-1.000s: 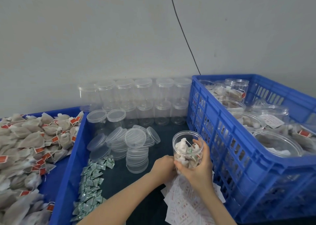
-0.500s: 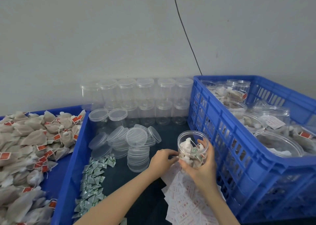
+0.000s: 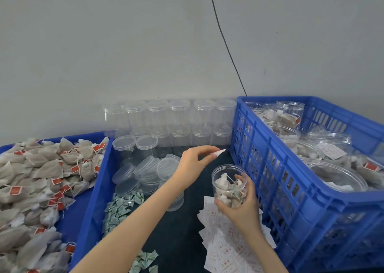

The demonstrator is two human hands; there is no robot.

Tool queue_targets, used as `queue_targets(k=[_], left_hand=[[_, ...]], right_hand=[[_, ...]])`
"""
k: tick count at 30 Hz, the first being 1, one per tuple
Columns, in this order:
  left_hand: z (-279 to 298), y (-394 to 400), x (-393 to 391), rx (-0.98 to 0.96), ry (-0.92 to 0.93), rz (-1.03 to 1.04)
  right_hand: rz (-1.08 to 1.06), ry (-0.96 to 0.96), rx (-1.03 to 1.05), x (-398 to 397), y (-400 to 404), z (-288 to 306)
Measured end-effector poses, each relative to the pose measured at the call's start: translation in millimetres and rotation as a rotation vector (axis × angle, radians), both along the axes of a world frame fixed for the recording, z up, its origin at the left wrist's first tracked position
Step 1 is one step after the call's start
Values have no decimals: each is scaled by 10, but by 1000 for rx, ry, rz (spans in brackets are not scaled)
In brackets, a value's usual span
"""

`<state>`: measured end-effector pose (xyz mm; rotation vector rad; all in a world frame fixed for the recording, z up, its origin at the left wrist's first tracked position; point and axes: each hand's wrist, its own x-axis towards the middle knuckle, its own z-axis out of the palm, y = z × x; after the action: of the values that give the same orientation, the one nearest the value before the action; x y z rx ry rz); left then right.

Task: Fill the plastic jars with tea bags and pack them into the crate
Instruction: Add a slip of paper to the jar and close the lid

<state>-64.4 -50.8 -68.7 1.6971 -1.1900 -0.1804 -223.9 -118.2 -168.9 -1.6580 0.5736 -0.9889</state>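
My right hand grips a clear plastic jar with tea bags inside, open at the top, just left of the blue crate. My left hand is raised above and left of the jar and pinches a small white paper slip between thumb and fingertips. The crate holds several filled jars. A heap of tea bags with red tags fills the blue tray at the left.
Empty lidded jars are stacked along the wall. Loose clear lids lie in a pile beside my left arm. Small green sachets and white printed slips lie on the dark table top. A black cable hangs down the wall.
My left hand has lifted away from the jar's side, up and to the left, now pinching a white slip. My right hand keeps holding the jar in much the same place.
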Motion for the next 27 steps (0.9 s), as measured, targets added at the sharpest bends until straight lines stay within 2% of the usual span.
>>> queue_targets(k=[7,14,17,19,21,23,25,27], left_hand=[[205,183,-164,319,-472,-218],[294,256,-220,551,-806,-250],[292,277,-260,564,-893,-269],[293,301,-271,549,-798,-279],[304,343,-244,469,-568,-287],[310,396,-202,301,-297,-255],[307,446,-161,200,-124,-221],[256,489,-124,242,8,-266]], right_hand=[[13,32,-16,63,44,29],[52,74,-48,60,92,-16],[45,72,-73,59,120,-11],[48,68,-73,55,141,21],[57,61,-61,43,161,73],[56,66,-56,32,178,137],[54,62,-38,27,191,203],[56,46,-22,43,195,264]])
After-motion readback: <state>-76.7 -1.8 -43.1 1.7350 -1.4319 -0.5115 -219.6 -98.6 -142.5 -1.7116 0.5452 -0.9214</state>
